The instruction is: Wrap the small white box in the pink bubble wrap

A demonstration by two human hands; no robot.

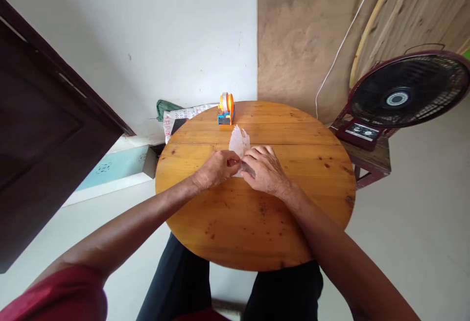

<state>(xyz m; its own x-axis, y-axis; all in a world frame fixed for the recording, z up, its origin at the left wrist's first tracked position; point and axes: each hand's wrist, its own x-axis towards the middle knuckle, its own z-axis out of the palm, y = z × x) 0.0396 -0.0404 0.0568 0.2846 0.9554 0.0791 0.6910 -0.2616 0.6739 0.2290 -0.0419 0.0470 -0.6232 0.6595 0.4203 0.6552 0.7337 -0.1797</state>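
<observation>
Centrally on a round wooden table (238, 228) lies a thin, whitish, ragged-edged sheet (237, 139), well in from the rim all round. Two bare hands meet over its near part: the left hand (221, 167) has thumb and forefinger drawn together, the right hand (267, 170) is laid palm-down with its thumb apart; whether either pinches the sheet I cannot tell. Broad tabletop runs to the table's left, right and near edges, while the far edge sits close to the wall (183, 32). There is one sheet and one orange-and-blue tape dispenser (231, 105) carrying one roll of tape (224, 102), near the table's far edge. The wood is honey-brown, dark-knotted, with a seam running across. Right of the table stands one dark-red fan (407, 96); left of it, a pale blue box (119, 162) and a dark door (47, 115).
</observation>
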